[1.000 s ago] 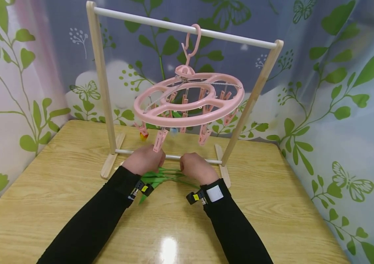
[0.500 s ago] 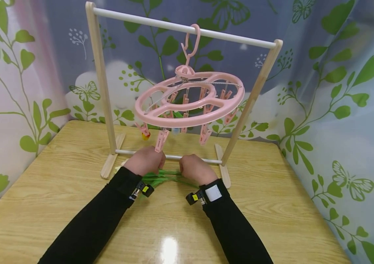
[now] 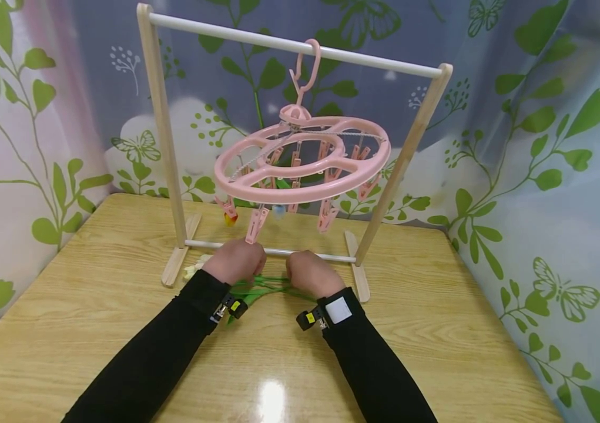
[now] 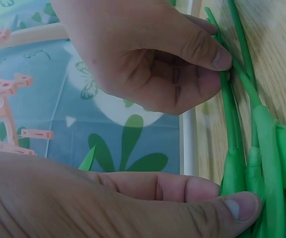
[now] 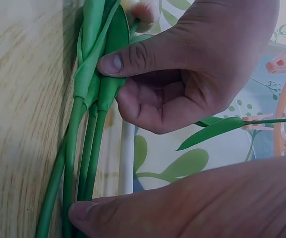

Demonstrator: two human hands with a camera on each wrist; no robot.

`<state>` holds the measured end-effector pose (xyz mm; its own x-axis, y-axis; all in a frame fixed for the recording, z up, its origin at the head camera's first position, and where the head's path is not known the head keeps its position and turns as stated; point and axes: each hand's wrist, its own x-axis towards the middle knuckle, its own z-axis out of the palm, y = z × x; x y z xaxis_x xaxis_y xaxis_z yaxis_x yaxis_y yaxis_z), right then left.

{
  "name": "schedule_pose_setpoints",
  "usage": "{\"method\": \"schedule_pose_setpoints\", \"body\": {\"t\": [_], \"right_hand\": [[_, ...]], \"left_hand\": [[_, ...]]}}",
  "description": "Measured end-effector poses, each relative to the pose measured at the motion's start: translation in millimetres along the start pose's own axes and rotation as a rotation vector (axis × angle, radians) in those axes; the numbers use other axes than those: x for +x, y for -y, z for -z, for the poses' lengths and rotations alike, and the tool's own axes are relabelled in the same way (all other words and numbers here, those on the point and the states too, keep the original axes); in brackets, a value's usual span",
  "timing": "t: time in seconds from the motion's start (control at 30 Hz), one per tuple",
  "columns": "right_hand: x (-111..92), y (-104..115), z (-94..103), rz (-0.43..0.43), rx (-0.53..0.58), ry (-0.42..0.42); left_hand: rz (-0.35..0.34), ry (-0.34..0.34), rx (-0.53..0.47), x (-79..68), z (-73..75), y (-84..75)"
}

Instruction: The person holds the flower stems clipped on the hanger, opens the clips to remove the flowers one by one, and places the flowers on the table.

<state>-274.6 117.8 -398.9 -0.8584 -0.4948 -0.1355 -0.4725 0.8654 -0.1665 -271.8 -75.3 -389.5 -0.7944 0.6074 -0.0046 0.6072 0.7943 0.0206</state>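
Note:
A bunch of green-stemmed artificial flowers [image 3: 268, 286] lies low over the table in front of the rack, a creamy white bloom [image 3: 194, 267] showing beyond my left wrist. My left hand [image 3: 237, 261] pinches the bunch between thumb and fingers where the leaves [image 4: 233, 173] meet the stems. Just to the right, my right hand [image 3: 314, 274] pinches the thin bare stems [image 5: 89, 158]. In both wrist views the hands are a short way apart along the same stems. Most blooms are hidden behind the left hand and sleeve.
A wooden rack with a white top rod [image 3: 236, 32] stands behind the hands. From it hangs a pink round clip hanger [image 3: 305, 191] with several clothespins [image 3: 256, 225]. A red-yellow bloom [image 3: 231, 218] and a pale blue bloom [image 3: 278, 210] hang beneath it. Patterned curtains surround the wooden table [image 3: 426, 329].
Both hands have shifted slightly toward me, keeping their hold on the flowers. More of the white bloom shows at the left. The hanger sways very slightly.

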Motion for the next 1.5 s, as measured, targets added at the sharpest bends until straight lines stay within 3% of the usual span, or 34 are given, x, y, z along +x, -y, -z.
{"method": "schedule_pose_setpoints", "body": {"t": [0.13,0.53,0.7,0.83,0.97,1.23,1.5], "right_hand": [[0,0,0.2,0.017,-0.012,-0.010],[-1,-2,-0.1,0.029,0.015,-0.020],[-8,4,11.5,0.000,0.071,0.012],[-16,16,26.8,-0.006,0.072,-0.002],[-27,32,43.0,-0.004,0.063,-0.006],[-66,58,73.4,0.041,0.025,-0.079],[-101,74,100.8,0.101,0.049,-0.234]], "left_hand": [[0.016,0.006,0.022,1.1,0.3,-2.1],[0.079,0.102,-0.129,-1.9,8.4,-5.7],[0.120,0.121,-0.313,-12.1,25.3,-5.7],[0.177,0.090,-0.447,-23.2,44.9,-3.5],[0.204,0.089,-0.411,-34.2,65.4,-0.6],[0.099,0.057,-0.142,-62.9,100.1,-1.6],[0.149,-0.063,-0.108,-93.9,130.7,-19.8]]}}
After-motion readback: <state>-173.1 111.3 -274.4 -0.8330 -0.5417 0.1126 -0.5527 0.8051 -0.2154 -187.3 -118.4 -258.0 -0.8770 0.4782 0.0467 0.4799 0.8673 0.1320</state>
